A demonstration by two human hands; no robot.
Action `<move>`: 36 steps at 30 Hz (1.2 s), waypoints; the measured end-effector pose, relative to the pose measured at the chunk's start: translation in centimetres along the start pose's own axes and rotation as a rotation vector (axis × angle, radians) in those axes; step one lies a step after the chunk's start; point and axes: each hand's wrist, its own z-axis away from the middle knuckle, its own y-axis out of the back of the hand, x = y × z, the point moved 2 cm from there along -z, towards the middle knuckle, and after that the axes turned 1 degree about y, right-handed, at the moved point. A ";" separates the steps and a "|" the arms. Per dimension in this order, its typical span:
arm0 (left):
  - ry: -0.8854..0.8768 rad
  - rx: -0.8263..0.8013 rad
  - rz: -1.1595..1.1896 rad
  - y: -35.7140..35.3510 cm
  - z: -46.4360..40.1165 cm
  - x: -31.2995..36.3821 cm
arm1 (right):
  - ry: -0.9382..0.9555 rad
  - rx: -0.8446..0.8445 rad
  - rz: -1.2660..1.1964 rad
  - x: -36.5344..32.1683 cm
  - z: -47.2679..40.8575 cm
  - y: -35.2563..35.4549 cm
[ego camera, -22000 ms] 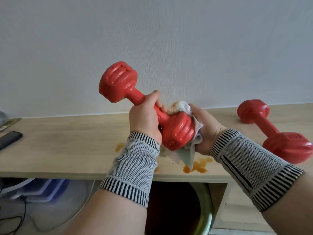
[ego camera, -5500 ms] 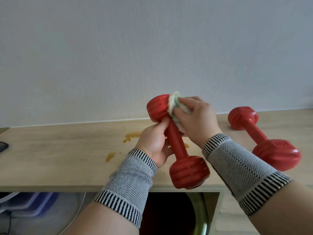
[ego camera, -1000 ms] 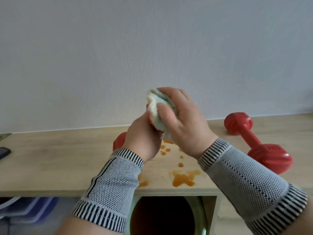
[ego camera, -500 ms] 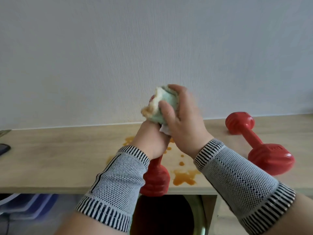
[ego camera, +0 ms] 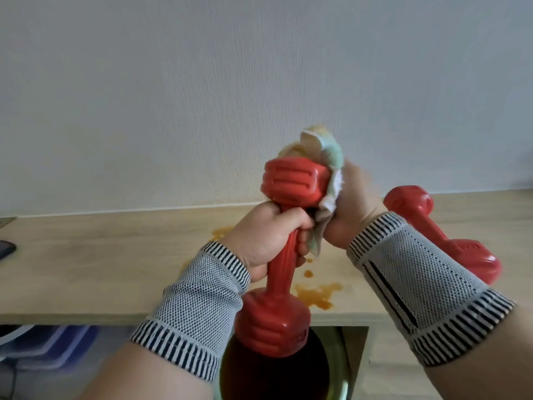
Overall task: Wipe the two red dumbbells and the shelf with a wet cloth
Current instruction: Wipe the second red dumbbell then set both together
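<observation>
Held dumbbell point(ego camera: 284, 249), red, carried upright in the air in front of the shelf point(ego camera: 95, 272): its long axis runs nearly vertical, upper head level with the base of the wall, lower head hanging past the shelf's front edge, over a round metal basin point(ego camera: 334, 368) seen in the opening below. Left hand point(ego camera: 269, 241) is wrapped round the bar just under the upper head, fingers curled fully about it. Wet cloth point(ego camera: 326, 168), pale green and white with tan staining, is bunched over the top and right side of the upper head; right hand point(ego camera: 350, 206) clutches it from the right, fingers hidden behind the cloth, pressing it against the head. The cloth hand therefore lies to the right of, and level with, the top of the bar; the bar and lower head lie straight down from it, so a downward stroke along the axis would seem the likely way to reach them. Second dumbbell point(ego camera: 441, 235) lies on the shelf to the right, partly behind the right wristband, axis slanting from the wall toward the front edge. Brown spill point(ego camera: 317, 294) marks the shelf top between the two, with smaller drops nearer the wall; the shelf appears not yet wiped. Dark object point(ego camera: 6, 249) at the far left edge, too cropped to identify.
</observation>
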 end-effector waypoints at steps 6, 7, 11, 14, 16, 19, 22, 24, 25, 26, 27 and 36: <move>-0.076 0.174 -0.480 1.1 -0.4 0.3 | 0.540 0.141 1.111 0.2 1.9 -2.1; -0.114 0.190 -0.698 1.3 -0.4 0.5 | 0.558 0.095 1.250 -0.2 2.1 -2.4; -0.236 0.195 -1.392 2.0 -1.0 -0.2 | 0.367 -0.055 1.502 -0.9 2.1 -2.4; -0.228 0.312 -1.420 2.2 -0.2 -0.7 | 0.013 0.051 1.049 -0.6 1.4 -0.7; -0.341 0.357 -1.344 2.0 0.3 -0.4 | -0.211 0.059 0.646 -0.1 0.6 0.8; -0.370 0.363 -1.045 1.6 0.4 0.3 | -0.271 -0.074 0.094 0.1 -0.2 1.4; -0.279 0.383 -0.928 1.9 -0.2 0.9 | -0.237 -0.063 -0.090 0.5 0.2 0.4; -0.211 0.349 -0.823 2.1 -0.4 0.4 | -0.074 0.065 0.085 1.3 0.5 0.1; -0.171 0.321 -0.715 2.1 -0.3 0.3 | 0.037 0.128 0.268 1.7 0.5 0.0; -0.124 0.298 -0.609 2.1 -0.3 0.2 | 0.160 0.154 0.479 1.9 0.6 -0.3; -0.091 0.275 -0.558 2.1 -0.3 0.0 | 0.280 0.141 0.687 2.0 0.9 -0.7; -0.270 0.271 -1.469 2.3 -0.6 -1.0 | -0.182 0.002 0.736 0.5 0.8 -0.1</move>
